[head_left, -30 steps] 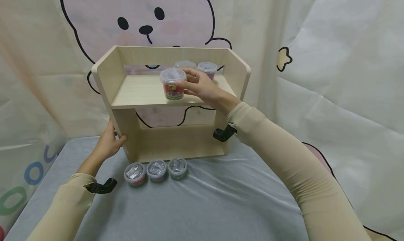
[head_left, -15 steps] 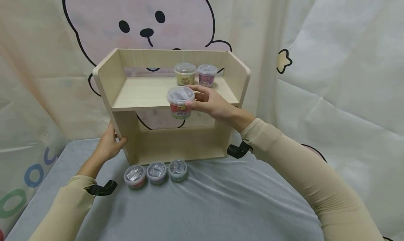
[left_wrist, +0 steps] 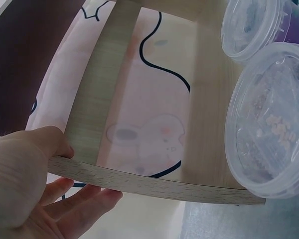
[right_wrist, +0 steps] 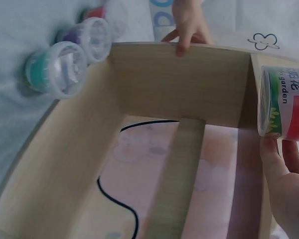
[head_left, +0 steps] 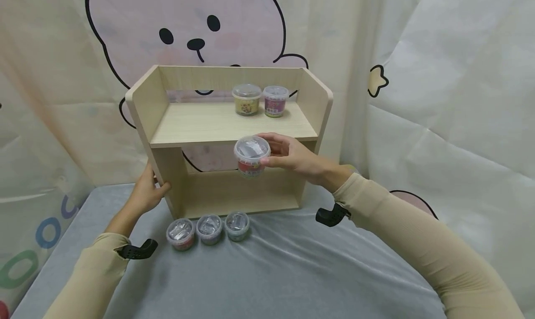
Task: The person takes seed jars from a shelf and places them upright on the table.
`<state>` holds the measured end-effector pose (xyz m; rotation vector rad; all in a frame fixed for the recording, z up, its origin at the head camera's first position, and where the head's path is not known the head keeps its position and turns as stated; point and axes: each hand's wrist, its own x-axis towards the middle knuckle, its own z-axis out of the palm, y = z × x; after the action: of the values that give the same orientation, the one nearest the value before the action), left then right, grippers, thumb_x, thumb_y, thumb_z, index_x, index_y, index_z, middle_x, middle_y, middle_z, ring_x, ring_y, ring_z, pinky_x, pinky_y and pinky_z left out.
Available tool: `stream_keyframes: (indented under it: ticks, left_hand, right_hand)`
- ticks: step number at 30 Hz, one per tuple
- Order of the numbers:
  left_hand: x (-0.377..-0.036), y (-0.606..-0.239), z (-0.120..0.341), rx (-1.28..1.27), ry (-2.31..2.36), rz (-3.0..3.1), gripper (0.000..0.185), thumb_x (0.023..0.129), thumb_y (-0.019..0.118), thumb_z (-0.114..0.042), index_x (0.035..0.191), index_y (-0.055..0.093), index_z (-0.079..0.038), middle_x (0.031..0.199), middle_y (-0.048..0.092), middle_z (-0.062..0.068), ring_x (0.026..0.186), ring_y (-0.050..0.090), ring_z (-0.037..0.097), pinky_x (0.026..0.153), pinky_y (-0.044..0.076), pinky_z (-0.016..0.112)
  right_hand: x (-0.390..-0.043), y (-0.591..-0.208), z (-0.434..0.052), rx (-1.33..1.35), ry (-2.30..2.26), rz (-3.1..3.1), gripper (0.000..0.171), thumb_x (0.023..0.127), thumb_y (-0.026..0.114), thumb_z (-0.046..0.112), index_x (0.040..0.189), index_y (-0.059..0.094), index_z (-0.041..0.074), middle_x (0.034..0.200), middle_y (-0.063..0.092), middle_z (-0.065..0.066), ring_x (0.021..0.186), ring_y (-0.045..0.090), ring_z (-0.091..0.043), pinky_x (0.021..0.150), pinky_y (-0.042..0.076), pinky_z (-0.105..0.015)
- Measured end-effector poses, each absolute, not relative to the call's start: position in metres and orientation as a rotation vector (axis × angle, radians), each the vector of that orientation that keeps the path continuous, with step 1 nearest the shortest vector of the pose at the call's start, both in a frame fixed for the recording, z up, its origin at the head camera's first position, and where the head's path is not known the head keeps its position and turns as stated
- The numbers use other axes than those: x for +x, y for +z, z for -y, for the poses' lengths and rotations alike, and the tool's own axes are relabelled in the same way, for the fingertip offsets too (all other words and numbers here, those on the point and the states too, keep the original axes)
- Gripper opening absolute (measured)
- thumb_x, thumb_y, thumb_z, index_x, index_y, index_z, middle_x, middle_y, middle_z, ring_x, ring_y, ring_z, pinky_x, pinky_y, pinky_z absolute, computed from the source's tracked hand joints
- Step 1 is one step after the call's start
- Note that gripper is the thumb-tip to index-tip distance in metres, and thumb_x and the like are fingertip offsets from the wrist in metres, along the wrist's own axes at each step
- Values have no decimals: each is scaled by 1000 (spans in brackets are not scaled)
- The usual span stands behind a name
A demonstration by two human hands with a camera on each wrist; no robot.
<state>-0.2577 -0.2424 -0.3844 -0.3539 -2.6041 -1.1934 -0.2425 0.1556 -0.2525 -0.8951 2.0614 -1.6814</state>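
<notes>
The right hand (head_left: 294,157) grips the red tub (head_left: 251,156) at its fingertips, below the shelf (head_left: 196,124).

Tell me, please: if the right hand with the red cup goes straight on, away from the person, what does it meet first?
Probably the shelf: the right hand holds the red cup just before its front edge, near the lower opening. Depth is unclear, so it might instead pass underneath.

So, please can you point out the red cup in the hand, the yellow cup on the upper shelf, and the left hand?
red cup (head_left: 251,157): head view, on its clear lid.
yellow cup (head_left: 246,100): head view, on its labelled side wall.
left hand (head_left: 146,193): head view, on the back of the hand gripping the shelf's left side panel.
</notes>
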Motion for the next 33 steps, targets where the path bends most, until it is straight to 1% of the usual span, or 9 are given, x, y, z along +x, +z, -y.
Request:
stream_keyframes:
  ticks: [6,11,15,18,20,27,31,33]
  left_hand:
    - [-258,-384,241,-362,-1194,2612,86,90,57,6,160,9,-6,152,34,38,132,41,65,93,49,73]
    - [-260,-384,242,-353,-1191,2614,85,91,56,6,160,9,-6,152,33,38,134,40,64,96,47,74]
    - [-261,-385,241,-336,-1196,2640,86,92,56,4,161,6,-8,154,31,37,134,40,64,92,50,72]
    - [-261,-386,241,-332,-1199,2651,88,92,57,4,161,4,-10,155,30,37,134,40,65,90,52,71]
    - [-260,-386,241,-336,-1209,2648,88,92,57,4,161,4,-10,156,30,36,135,39,64,93,50,72]
    - [-257,-387,243,-351,-1213,2640,91,91,58,5,162,4,-10,155,31,36,135,39,63,98,46,73]
    - [-258,-387,244,-365,-1197,2628,88,91,57,5,161,6,-8,153,33,37,134,40,63,99,46,73]
    - [-259,-387,245,-364,-1191,2622,86,91,57,5,160,7,-6,152,34,37,134,41,63,97,47,72]
  right_hand:
    - [-242,-268,-166,-860,-1688,-2058,62,95,62,2,152,40,7,138,59,-9,125,57,-14,101,52,-25]
    - [-244,-285,-172,-849,-1698,-2031,63,94,62,-1,152,39,6,133,62,-5,123,60,-13,99,53,-25]
    - [-246,-302,-178,-824,-1690,-2028,66,93,66,0,152,37,4,131,63,-4,120,61,-11,99,53,-24]
    - [-247,-315,-182,-792,-1684,-2037,67,92,68,1,152,37,2,132,63,-5,120,61,-10,100,53,-24]
    - [-248,-324,-184,-775,-1683,-2028,68,91,69,1,152,37,2,133,62,-7,121,61,-10,101,52,-25]
    - [-254,-359,-188,-713,-1673,-1994,70,91,70,3,152,36,1,140,58,-16,122,61,-10,104,52,-27]
    - [-260,-379,-189,-684,-1647,-1971,70,90,70,2,152,36,2,145,55,-19,122,60,-11,103,52,-27]
    - [-262,-389,-190,-673,-1627,-1962,71,91,70,3,153,36,2,146,53,-19,123,60,-12,103,52,-27]
